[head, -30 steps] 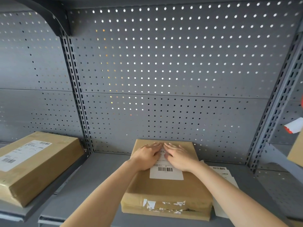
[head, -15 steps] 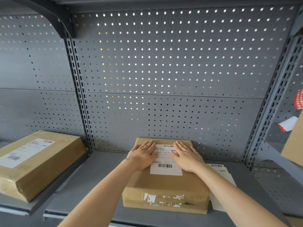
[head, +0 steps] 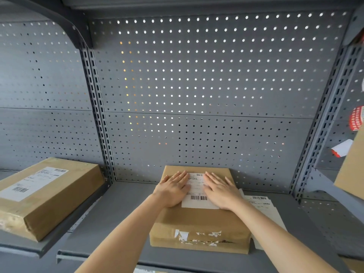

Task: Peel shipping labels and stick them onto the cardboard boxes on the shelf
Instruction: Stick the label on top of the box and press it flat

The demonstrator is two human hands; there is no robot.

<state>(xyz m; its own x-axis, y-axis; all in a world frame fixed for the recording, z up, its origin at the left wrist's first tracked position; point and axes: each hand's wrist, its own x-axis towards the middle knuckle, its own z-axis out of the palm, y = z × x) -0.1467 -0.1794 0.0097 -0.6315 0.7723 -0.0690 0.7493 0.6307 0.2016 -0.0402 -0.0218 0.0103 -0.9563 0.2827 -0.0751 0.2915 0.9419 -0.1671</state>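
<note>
Now my left hand and right hand lie flat, fingers spread, pressing the shipping label onto the cardboard box at six o'clock on the shelf. Uneven pressure could trap a wrinkle or leave the near edge lifting.

The grey shelf carries 1 cardboard box with loose label sheets just beside it.

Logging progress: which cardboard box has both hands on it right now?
The centre box; left hand and right hand press its label. The left box sits untouched.
</note>
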